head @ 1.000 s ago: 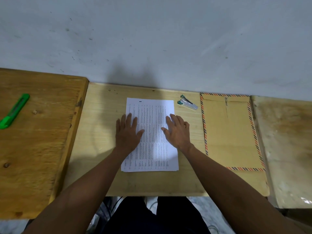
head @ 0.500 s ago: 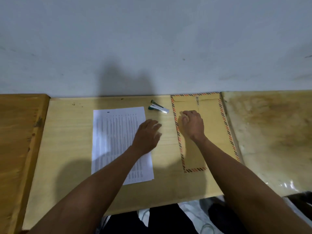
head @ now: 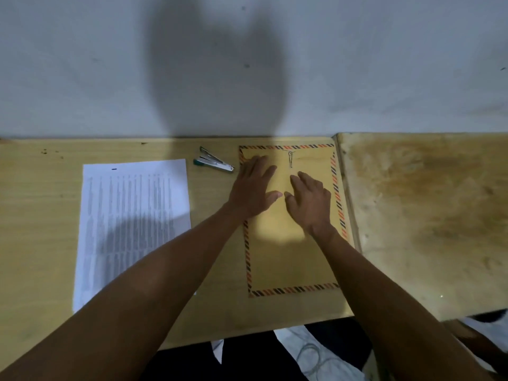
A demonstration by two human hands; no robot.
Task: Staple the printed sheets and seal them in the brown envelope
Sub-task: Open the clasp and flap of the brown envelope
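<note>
My left hand [head: 254, 188] and right hand [head: 309, 200] rest flat, gripping nothing, on the brown envelope [head: 291, 259] near the desk's [head: 217, 312] far edge; thin, floppy, best lifted by its flap end.

Only blurred, unreadable columns of print on the printed sheets [head: 132, 221].

I am stretching both forearms forward, laying my left hand [head: 254, 188] flat with fingers straight and spread, keeping my right hand [head: 310, 202] palm down beside it, thumbs nearly meeting.
</note>
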